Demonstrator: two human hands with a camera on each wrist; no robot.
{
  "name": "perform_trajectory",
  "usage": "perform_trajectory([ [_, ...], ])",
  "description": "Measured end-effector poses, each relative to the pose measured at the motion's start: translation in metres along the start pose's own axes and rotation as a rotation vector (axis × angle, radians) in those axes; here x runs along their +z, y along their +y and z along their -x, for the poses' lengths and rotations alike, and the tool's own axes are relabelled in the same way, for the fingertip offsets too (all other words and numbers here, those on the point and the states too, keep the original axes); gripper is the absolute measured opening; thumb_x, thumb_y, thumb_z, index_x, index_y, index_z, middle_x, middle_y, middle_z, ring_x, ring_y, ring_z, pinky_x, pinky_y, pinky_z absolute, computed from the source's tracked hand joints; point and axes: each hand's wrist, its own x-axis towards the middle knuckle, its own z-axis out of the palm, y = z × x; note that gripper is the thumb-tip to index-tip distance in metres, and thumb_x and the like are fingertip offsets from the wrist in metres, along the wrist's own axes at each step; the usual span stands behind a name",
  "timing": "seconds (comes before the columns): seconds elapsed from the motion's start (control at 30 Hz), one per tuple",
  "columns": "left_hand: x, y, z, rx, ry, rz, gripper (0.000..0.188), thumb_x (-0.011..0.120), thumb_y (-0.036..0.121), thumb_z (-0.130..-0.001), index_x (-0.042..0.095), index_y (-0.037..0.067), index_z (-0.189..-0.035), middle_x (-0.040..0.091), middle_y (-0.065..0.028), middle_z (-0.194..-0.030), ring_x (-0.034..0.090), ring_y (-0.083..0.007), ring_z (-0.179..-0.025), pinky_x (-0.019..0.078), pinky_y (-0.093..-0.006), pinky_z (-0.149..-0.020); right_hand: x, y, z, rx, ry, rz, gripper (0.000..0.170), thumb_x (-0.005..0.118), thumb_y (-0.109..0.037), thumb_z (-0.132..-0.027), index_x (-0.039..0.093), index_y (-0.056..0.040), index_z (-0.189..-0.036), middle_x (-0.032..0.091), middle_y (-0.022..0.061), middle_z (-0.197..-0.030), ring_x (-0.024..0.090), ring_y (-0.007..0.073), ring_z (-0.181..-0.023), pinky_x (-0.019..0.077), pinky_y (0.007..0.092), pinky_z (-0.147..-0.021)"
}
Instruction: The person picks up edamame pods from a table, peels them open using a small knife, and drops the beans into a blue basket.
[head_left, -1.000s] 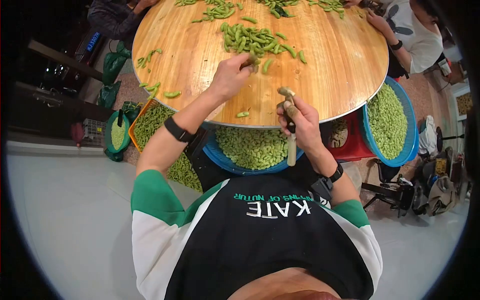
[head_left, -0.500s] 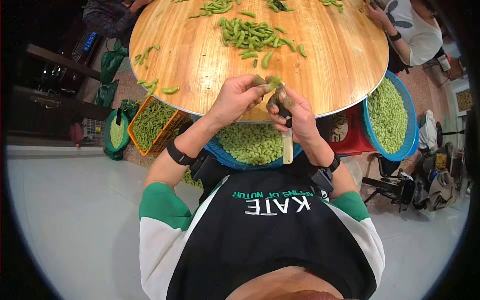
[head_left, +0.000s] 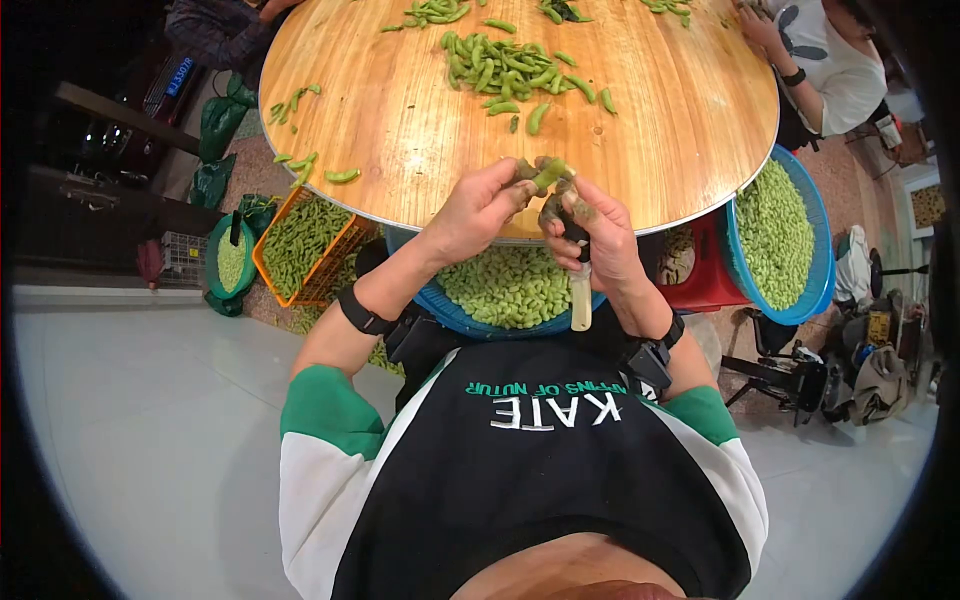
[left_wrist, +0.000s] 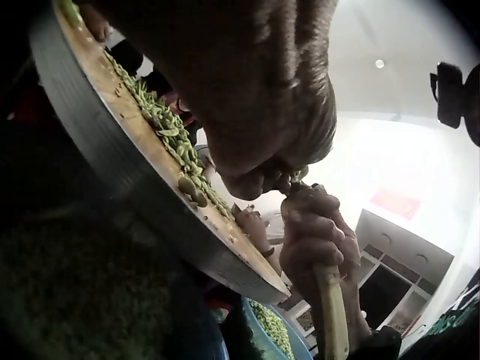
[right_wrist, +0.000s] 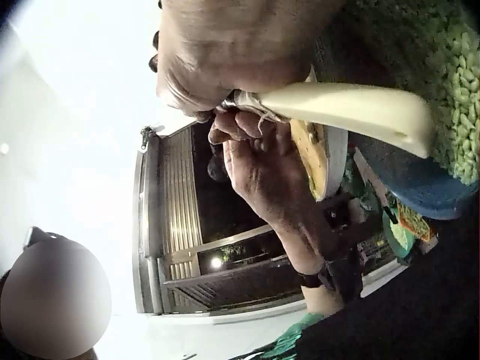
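Above the near edge of the round wooden table (head_left: 640, 140), my two hands meet around one green edamame pod (head_left: 551, 176). My left hand (head_left: 470, 212) pinches the pod between thumb and fingers, its fingertips darkly stained. My right hand (head_left: 603, 235) grips a cream-handled tool (head_left: 581, 304), whose black upper part lies within the fingers; its working end is hidden. The tool's handle (right_wrist: 349, 112) sticks out below the palm in the right wrist view. Right fingertips are right at the pod's end. A heap of pods (head_left: 505, 68) lies farther back on the table.
Below the table edge sits a blue basin of shelled beans (head_left: 510, 290). Another blue basin (head_left: 828, 260) stands at the right beside a red stool (head_left: 708, 275). An orange crate of pods (head_left: 300, 245) and a green basin (head_left: 218, 285) are at left. Other people sit around the table.
My left hand has come back from the pod heap with a pod and joined the right hand. Over the last half second both hands have stayed together, shifting slightly.
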Motion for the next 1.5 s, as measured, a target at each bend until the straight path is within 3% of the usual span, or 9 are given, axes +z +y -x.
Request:
perform_trajectory([
  [0.13, 0.002, 0.012, 0.002, -0.017, -0.005, -0.073, 0.013, 0.05, 0.01, -0.096, 0.056, -0.001, -0.101, 0.053, 0.0017, -0.081, 0.044, -0.0039, -0.073, 0.0391, -0.0211, -0.061, 0.002, -0.005, -0.001, -0.112, -0.029, 0.24, 0.038, 0.045, -0.019, -0.099, 0.044, -0.0056, -0.134, 0.053, 0.0022, -0.078, 0.041, 0.0052, -0.051, 0.0349, 0.0182, -0.044],
  [0.4, 0.01, 0.014, 0.003, 0.045, 0.137, 0.043, 0.014, 0.055, 0.013, -0.094, 0.061, 0.0, -0.095, 0.053, 0.0044, -0.073, 0.046, -0.0026, -0.066, 0.038, -0.019, -0.057, 0.0, 0.008, -0.003, -0.113, -0.001, 0.238, 0.038, 0.045, -0.017, -0.099, 0.043, -0.0035, -0.135, 0.056, 0.0029, -0.079, 0.043, 0.0054, -0.052, 0.0352, 0.0191, -0.043],
  [0.57, 0.005, 0.013, 0.002, -0.093, 0.076, 0.181, 0.015, 0.056, 0.015, -0.094, 0.064, 0.003, -0.094, 0.053, 0.0045, -0.068, 0.043, 0.0003, -0.055, 0.0322, -0.0162, -0.046, 0.001, 0.003, 0.001, -0.089, -0.029, 0.191, 0.038, 0.045, -0.017, -0.099, 0.043, -0.0033, -0.134, 0.055, 0.0028, -0.078, 0.044, 0.0057, -0.052, 0.0351, 0.0191, -0.043],
  [0.9, 0.011, 0.014, 0.008, 0.092, 0.139, -0.058, 0.016, 0.054, 0.011, -0.094, 0.063, -0.003, -0.095, 0.052, 0.0032, -0.069, 0.046, -0.0044, -0.066, 0.0399, -0.0219, -0.058, 0.003, 0.006, 0.002, -0.135, -0.018, 0.325, 0.032, 0.044, -0.013, -0.098, 0.047, -0.0006, -0.128, 0.054, 0.004, -0.078, 0.04, 0.0054, -0.052, 0.0342, 0.0184, -0.042],
  [1.0, 0.01, 0.006, 0.005, 0.051, 0.106, 0.114, 0.017, 0.053, 0.011, -0.095, 0.063, -0.002, -0.099, 0.052, 0.0027, -0.07, 0.046, -0.0029, -0.063, 0.0384, -0.0201, -0.054, 0.004, 0.004, 0.002, -0.142, -0.002, 0.301, 0.029, 0.045, -0.013, -0.098, 0.05, 0.0004, -0.123, 0.055, 0.0042, -0.078, 0.04, 0.0054, -0.051, 0.0337, 0.0184, -0.042],
  [1.07, 0.004, 0.004, 0.003, -0.113, 0.011, 0.524, 0.018, 0.054, 0.014, -0.095, 0.062, -0.001, -0.101, 0.053, 0.0023, -0.07, 0.043, -0.0017, -0.057, 0.0354, -0.0186, -0.048, 0.003, 0.002, 0.001, -0.133, -0.006, 0.274, 0.028, 0.045, -0.013, -0.098, 0.051, 0.0007, -0.121, 0.055, 0.0043, -0.078, 0.04, 0.0054, -0.051, 0.0333, 0.0183, -0.042],
  [1.17, 0.003, 0.025, 0.003, -0.333, -0.02, 0.744, 0.02, 0.055, 0.018, -0.095, 0.062, 0.001, -0.101, 0.053, 0.0028, -0.068, 0.04, -0.0011, -0.052, 0.0297, -0.0171, -0.043, -0.002, 0.001, 0.002, -0.052, -0.097, 0.173, 0.032, 0.047, -0.013, -0.097, 0.051, -0.0024, -0.126, 0.055, 0.0019, -0.077, 0.042, 0.0042, -0.05, 0.0337, 0.0177, -0.042],
  [1.27, -0.007, 0.004, 0.002, -0.333, -0.307, 0.821, 0.021, 0.055, 0.021, -0.096, 0.062, 0.002, -0.098, 0.052, 0.0038, -0.066, 0.036, -0.0021, -0.048, 0.0272, -0.0172, -0.041, -0.004, 0.005, 0.002, -0.001, -0.092, 0.12, 0.032, 0.048, -0.013, -0.096, 0.051, -0.0023, -0.126, 0.056, 0.0026, -0.078, 0.042, 0.0042, -0.05, 0.0334, 0.0175, -0.042],
  [1.5, -0.006, -0.003, -0.001, -0.301, -0.133, 0.584, 0.021, 0.052, 0.023, -0.097, 0.061, 0.004, -0.093, 0.045, 0.0048, -0.062, 0.033, -0.0024, -0.043, 0.026, -0.0175, -0.039, -0.001, 0.002, -0.001, -0.119, 0.105, 0.304, 0.021, 0.05, -0.013, -0.095, 0.056, 0.0012, -0.109, 0.057, 0.0039, -0.074, 0.041, 0.0051, -0.048, 0.0327, 0.0185, -0.041],
])
